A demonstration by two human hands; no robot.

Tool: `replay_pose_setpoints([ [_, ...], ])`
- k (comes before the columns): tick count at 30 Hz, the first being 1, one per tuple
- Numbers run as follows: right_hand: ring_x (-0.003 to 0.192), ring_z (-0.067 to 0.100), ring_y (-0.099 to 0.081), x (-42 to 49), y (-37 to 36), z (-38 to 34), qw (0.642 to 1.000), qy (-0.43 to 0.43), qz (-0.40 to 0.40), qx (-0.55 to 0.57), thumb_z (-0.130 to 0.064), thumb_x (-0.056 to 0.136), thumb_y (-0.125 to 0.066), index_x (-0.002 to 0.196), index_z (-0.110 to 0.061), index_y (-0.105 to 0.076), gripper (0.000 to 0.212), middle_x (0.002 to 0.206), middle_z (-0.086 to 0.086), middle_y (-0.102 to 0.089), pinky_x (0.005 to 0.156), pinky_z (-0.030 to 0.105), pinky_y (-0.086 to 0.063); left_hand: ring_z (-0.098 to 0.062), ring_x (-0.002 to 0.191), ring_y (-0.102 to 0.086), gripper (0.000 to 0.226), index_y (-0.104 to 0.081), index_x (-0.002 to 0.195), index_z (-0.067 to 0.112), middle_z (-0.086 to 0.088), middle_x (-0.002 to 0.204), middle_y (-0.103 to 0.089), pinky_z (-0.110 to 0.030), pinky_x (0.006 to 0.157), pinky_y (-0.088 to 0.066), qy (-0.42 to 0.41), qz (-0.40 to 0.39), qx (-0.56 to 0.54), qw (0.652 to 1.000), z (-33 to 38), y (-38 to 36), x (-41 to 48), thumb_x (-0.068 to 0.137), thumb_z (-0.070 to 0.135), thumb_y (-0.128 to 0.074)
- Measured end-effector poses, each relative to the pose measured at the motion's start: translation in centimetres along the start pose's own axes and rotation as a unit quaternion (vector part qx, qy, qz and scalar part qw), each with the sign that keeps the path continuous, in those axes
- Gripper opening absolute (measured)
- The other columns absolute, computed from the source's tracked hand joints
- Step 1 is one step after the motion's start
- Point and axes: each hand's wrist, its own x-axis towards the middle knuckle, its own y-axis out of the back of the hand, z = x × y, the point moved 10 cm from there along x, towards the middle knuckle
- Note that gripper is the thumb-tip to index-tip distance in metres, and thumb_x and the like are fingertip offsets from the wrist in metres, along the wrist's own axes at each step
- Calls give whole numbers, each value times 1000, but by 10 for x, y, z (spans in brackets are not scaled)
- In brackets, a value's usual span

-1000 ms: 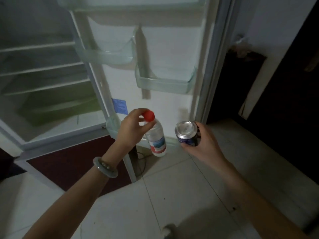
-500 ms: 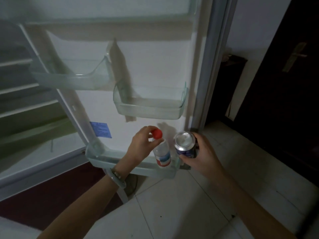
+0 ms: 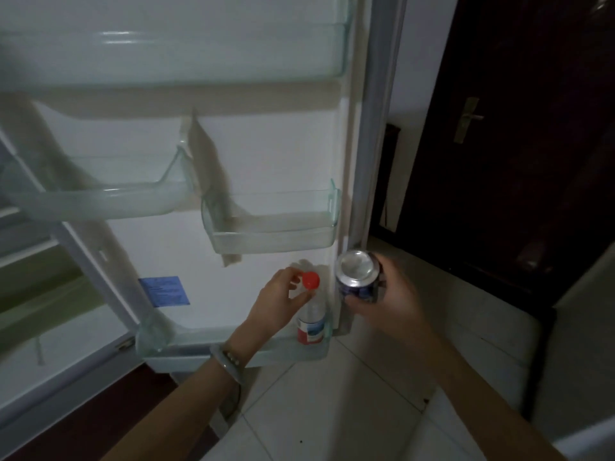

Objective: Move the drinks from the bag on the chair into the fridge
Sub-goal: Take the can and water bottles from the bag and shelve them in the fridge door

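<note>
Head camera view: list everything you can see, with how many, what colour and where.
water bottle: one, clear with red cap and red-blue label, lower end in the bottom door bin, right end
can: one, blue with silver top, by the door's right edge
fridge door: one, white, open, upper left
door bins: four in all, clear greenish, inside the door
sticker: one, blue, above the bottom bin
room door: one, dark brown with metal handle, right
floor: pale tiles, below
bracelet: one, grey-green, left wrist
left hand: pinches the water bottle at its cap
right hand: holds the can
</note>
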Motion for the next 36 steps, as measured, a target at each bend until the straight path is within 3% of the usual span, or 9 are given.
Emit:
replay_pose_setpoints([
  [3, 106, 8, -55, 3, 26, -21, 999, -10, 27, -18, -17, 60, -85, 121, -25, -48, 72, 118, -1, -56, 87, 19, -43, -12, 89, -56, 45, -52, 118, 15, -4, 112, -59, -27, 79, -48, -3, -8, 17, 1000, -1, -2, -7, 81, 35, -68],
  [8, 90, -19, -51, 19, 66, -109, 993, 66, 87, -33, -4, 65, -80, 100, -39, -43, 62, 99, -15, -54, 77, 0, -39, -18, 99, -56, 50, -47, 122, 15, -5, 119, -56, -32, 83, -47, -3, -21, 7, 1000, -8, 4, -18, 81, 32, -69],
  [12, 105, 3, -52, 46, 64, -161, 989, 112, 97, -22, -10, 65, -81, 117, -22, -44, 65, 116, -1, -53, 90, 14, -44, -22, 101, -57, 54, -44, 127, 11, -7, 121, -53, -31, 82, -47, -12, -9, 31, 999, -10, 16, -29, 82, 28, -68],
  [15, 107, 10, -54, 72, 38, -181, 989, 126, 76, 2, -11, 63, -81, 120, -15, -47, 67, 118, 5, -55, 89, 18, -46, -20, 97, -59, 45, -51, 123, 13, -6, 117, -57, -28, 76, -49, -52, 23, 64, 996, -9, 32, -38, 82, 23, -68],
  [19, 106, 15, -56, 100, -11, -183, 992, 121, 33, -18, -25, 59, -80, 120, -18, -47, 69, 119, 6, -56, 90, 35, -50, -18, 90, -63, 35, -58, 114, 17, -3, 107, -61, -26, 69, -52, -78, 40, 92, 992, -16, 52, -49, 80, 21, -68],
  [24, 102, 15, -57, 116, -51, -167, 995, 85, -1, -44, -24, 61, -80, 112, -16, -51, 60, 113, 3, -59, 91, 39, -49, -21, 87, -64, 33, -60, 112, 17, -3, 104, -63, -27, 64, -51, -106, 60, 159, 980, -14, 76, -53, 81, 23, -67],
  [29, 95, 8, -53, 122, -55, -167, 998, 48, 1, -35, -23, 68, -79, 119, -11, -50, 60, 106, -2, -58, 70, 13, -40, -24, 94, -62, 34, -57, 116, 15, -5, 109, -62, -35, 67, -55, -116, 70, 183, 974, -6, 93, -49, 83, 24, -63],
  [31, 90, 7, -50, 121, -57, -167, 997, 48, -18, -54, -22, 70, -78, 115, -12, -51, 54, 99, -5, -55, 63, 9, -36, -26, 94, -62, 34, -58, 115, 14, -6, 109, -62, -36, 67, -55, -120, 72, 183, 973, -5, 97, -49, 83, 23, -64],
  [36, 89, 13, -59, 116, -67, -157, 990, 46, -42, -126, -33, 63, -78, 102, -19, -61, 45, 96, -4, -65, 78, 32, -49, -23, 96, -62, 35, -57, 116, 15, -4, 112, -62, -34, 70, -54, -120, 73, 189, 972, -5, 99, -54, 83, 26, -64],
])
